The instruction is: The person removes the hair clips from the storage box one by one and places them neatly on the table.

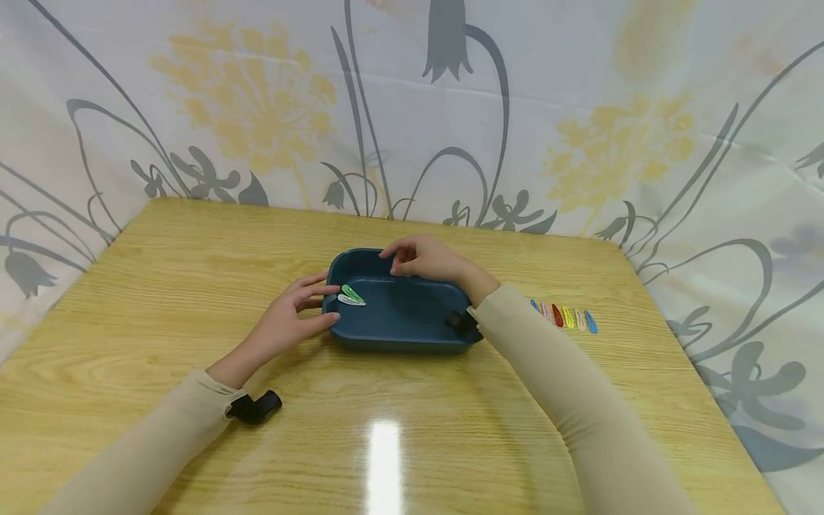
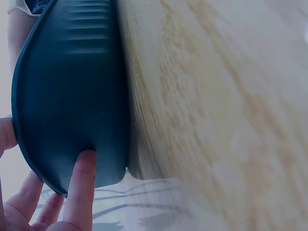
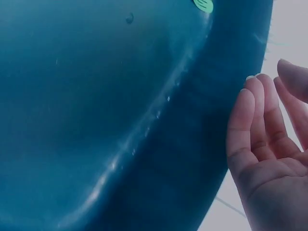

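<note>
A dark blue oblong tray [image 1: 399,343] stands on the table. Inside its left end lie a green hair clip [image 1: 351,292] and a white hair clip [image 1: 350,300], side by side. My left hand [image 1: 298,310] touches the tray's left end with spread fingers; in the left wrist view one fingertip [image 2: 86,156] rests on the outer wall. Over the tray's back rim, my right hand [image 1: 430,259] hovers with loosely bent fingers and nothing between them. In the right wrist view its fingers [image 3: 240,108] appear beside the tray wall, and part of the green clip shows at the top.
To the right of the tray, several hair clips lie in a row on the wooden table [image 1: 644,400], among them a red clip [image 1: 557,315], a yellow clip [image 1: 569,317] and a blue clip [image 1: 591,322]. A flower-patterned cloth [image 1: 399,107] hangs behind the table.
</note>
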Tool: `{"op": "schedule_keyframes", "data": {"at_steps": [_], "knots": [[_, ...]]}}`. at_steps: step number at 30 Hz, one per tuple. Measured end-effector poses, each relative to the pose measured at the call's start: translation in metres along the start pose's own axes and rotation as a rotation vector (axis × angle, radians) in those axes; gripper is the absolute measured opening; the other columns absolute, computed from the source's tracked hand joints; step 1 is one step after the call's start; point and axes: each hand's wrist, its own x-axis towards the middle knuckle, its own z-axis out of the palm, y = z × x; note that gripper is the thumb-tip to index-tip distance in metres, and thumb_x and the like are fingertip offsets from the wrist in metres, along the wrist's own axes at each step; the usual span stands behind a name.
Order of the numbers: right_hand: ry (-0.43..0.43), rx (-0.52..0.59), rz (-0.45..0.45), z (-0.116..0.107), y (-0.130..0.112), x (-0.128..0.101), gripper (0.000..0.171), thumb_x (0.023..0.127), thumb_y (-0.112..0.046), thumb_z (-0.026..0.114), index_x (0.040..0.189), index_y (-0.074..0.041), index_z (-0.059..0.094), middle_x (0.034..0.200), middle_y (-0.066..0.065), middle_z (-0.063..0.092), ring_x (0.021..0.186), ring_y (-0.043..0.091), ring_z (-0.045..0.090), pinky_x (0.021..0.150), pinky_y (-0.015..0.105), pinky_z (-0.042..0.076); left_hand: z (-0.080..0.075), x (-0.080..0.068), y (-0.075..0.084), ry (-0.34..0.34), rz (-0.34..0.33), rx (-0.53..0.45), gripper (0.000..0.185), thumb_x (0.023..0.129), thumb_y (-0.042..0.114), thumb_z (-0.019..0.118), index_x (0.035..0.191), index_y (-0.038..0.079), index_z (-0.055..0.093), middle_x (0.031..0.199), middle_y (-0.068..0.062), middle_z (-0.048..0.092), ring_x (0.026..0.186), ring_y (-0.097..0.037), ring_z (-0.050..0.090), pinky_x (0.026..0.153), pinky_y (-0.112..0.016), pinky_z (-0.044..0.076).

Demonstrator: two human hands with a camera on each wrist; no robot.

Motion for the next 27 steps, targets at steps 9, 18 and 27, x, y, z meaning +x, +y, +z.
{"op": "schedule_keyframes", "data": {"at_steps": [9,18,27], "knots": [[-0.071,-0.034,-0.04,0.014,0.001,0.015,0.033,0.086,-0.002,0.065,0.119,0.002,0.06,0.089,0.007,0.063,0.082,0.019,0.06,0.075,0.027,0.05,-0.001,0.0,0.001,-0.004,-0.012,-0.001,0.044,0.086,0.008,0.068,0.126,-0.005,0.055,0.144,-0.015,0.033,0.113,-0.039,0.05,0.094,-0.049,0.043],[-0.173,-0.17,-0.039,0.031,0.004,0.034,0.035,0.085,-0.004,0.068,0.118,0.002,0.061,0.094,0.008,0.061,0.083,0.017,0.059,0.074,0.025,0.05,-0.001,0.001,-0.003,-0.012,-0.012,0.002,0.046,0.086,0.01,0.068,0.127,-0.004,0.054,0.144,-0.013,0.032,0.113,-0.038,0.05,0.093,-0.048,0.044],[-0.201,-0.25,-0.077,0.043,0.008,0.045,0.035,0.088,-0.01,0.065,0.121,0.003,0.059,0.089,0.007,0.064,0.079,0.016,0.058,0.073,0.024,0.048,-0.002,0.0,-0.005,-0.007,-0.006,0.009,0.045,0.086,0.009,0.068,0.127,-0.004,0.054,0.144,-0.014,0.032,0.113,-0.039,0.05,0.093,-0.049,0.044]]}}
